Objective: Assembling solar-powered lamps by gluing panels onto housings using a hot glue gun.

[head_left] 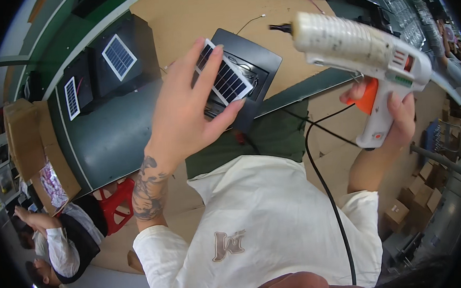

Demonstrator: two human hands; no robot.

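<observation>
My left hand [185, 102] spans a small solar panel [231, 81], fingers at its upper edge and thumb by its lower corner. The panel has dark cells and a white border. It lies at a slant over a black plastic housing [265, 62], and thin wires show in the gap beside it. My right hand [392, 110] grips a white hot glue gun [367, 46] by its handle, a finger at the orange trigger [364, 98]. The gun's dark nozzle points left, held up apart from the housing.
Two more black housings with solar panels [119, 57] [72, 98] stand on the green bench [117, 145] at left. A brown board [185, 14] lies under the work. The gun's black cable [322, 183] hangs across my front. A person [70, 241] sits beyond an open carton [27, 140].
</observation>
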